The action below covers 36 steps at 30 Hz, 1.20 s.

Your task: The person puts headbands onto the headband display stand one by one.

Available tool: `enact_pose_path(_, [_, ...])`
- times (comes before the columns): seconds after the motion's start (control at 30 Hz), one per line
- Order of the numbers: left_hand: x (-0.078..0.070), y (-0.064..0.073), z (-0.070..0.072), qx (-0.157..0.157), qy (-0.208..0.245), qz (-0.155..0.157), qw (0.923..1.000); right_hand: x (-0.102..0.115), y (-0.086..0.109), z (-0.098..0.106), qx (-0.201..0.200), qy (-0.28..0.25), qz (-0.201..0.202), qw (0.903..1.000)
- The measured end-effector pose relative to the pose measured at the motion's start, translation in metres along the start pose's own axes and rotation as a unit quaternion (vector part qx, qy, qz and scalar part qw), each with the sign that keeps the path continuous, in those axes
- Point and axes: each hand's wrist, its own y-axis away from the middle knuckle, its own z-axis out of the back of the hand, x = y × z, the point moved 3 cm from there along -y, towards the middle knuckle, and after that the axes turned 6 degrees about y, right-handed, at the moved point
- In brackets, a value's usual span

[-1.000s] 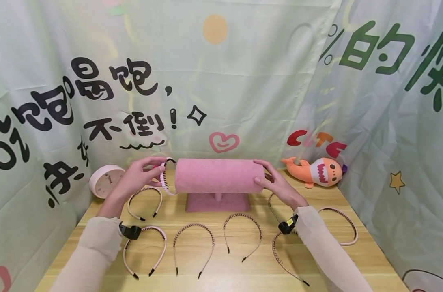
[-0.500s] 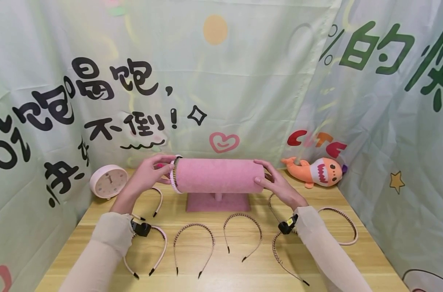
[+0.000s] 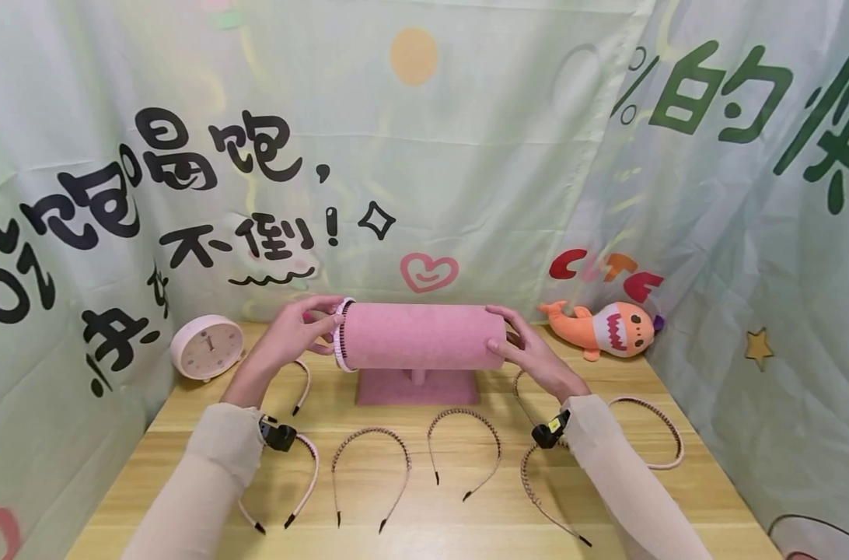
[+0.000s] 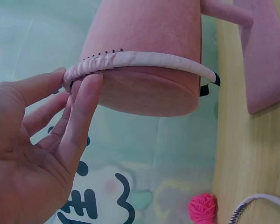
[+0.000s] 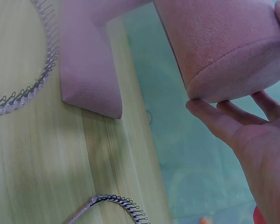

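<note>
A pink plush cylinder on a headband stand [image 3: 424,334] lies horizontally above its pink base. My left hand [image 3: 295,334] pinches a white-and-pink headband [image 4: 144,59] with dark comb teeth at the top of its arc. That headband sits around the cylinder's left end, its dark tips projecting past the side in the left wrist view. On the right end, my right hand [image 3: 532,354] holds the cylinder, thumb in front and fingers against the rim; the right wrist view shows the fingertips touching the end's edge. No headband is in the right hand.
Several headbands lie on the wooden table, among them a thin one [image 3: 372,432] in front and a pale one [image 3: 679,443] at right. A round clock [image 3: 204,348] stands back left, an orange plush toy [image 3: 599,327] back right. A pink yarn ball [image 4: 203,208] shows below left.
My left hand has moved right, carrying the headband from beside the cylinder's left end onto it. The right hand stays at the right end.
</note>
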Motion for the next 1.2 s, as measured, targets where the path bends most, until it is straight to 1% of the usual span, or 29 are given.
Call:
enact_pose_path(0.07, [0.002, 0.0, 0.002, 0.003, -0.011, -0.006, 0.9999, 0.0, -0.001, -0.001, 0.001, 0.0, 0.0, 1.0])
enact_pose_path(0.13, [0.005, 0.001, 0.005, 0.011, -0.026, -0.021, 0.9994, -0.001, -0.002, -0.001, 0.001, 0.0, 0.0, 1.0])
enact_pose_path(0.23, [0.009, 0.003, 0.01, 0.027, -0.058, -0.056, 0.9964, -0.002, -0.001, -0.001, 0.001, 0.0, -0.003, 1.0])
enact_pose_path(0.37, [0.013, 0.004, 0.016, 0.042, -0.108, -0.119, 0.9861, -0.002, -0.001, 0.0, 0.001, 0.0, 0.001, 1.0])
enact_pose_path(0.43, [0.014, 0.003, 0.017, 0.047, -0.125, -0.142, 0.9809, -0.002, -0.001, 0.0, 0.0, -0.001, 0.002, 1.0])
enact_pose_path(0.47, [0.014, 0.003, 0.017, 0.051, -0.126, -0.148, 0.9795, -0.002, -0.001, 0.0, -0.001, -0.001, 0.001, 1.0])
enact_pose_path(0.57, [0.016, 0.002, 0.017, 0.063, -0.124, -0.152, 0.9786, -0.002, -0.001, -0.001, -0.001, -0.002, -0.003, 1.0])
enact_pose_path(0.7, [0.018, 0.0, 0.016, 0.07, -0.122, -0.139, 0.9803, -0.001, -0.001, 0.0, 0.001, -0.002, -0.005, 1.0])
enact_pose_path(0.87, [0.021, -0.004, 0.016, 0.069, -0.133, -0.129, 0.9802, 0.0, -0.001, -0.001, 0.0, -0.003, -0.002, 1.0])
enact_pose_path(1.03, [0.021, -0.01, 0.011, 0.068, -0.139, -0.127, 0.9797, 0.002, -0.001, -0.002, 0.002, -0.001, 0.003, 1.0])
enact_pose_path(1.2, [0.018, -0.013, 0.003, 0.075, -0.132, -0.12, 0.981, 0.002, -0.001, -0.002, 0.001, -0.001, 0.002, 1.0])
